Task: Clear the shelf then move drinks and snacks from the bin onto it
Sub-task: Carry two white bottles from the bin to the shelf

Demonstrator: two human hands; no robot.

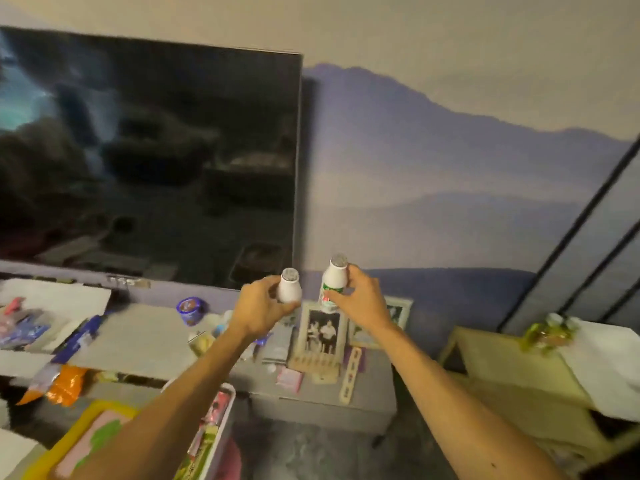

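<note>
Gripping with curled fingers (267,284), left hand (258,311) holds a white bottle (289,289), right hand (362,301) a labelled bottle (335,279).

Two small white bottles are counted: a plain bottle (289,289) and a green-labelled bottle (334,282). Two hands are seen, the left hand (258,311) and the right hand (360,299) (one bottle is held in each). One television (149,150) is counted. Two framed photographs are found, a front frame (323,332) and a rear frame (398,311). One purple tub (189,310), one orange packet (65,384), one pink packet (289,379) and one white bin (224,427) are counted; the bin's contents are too blurred to be numbered.
</note>
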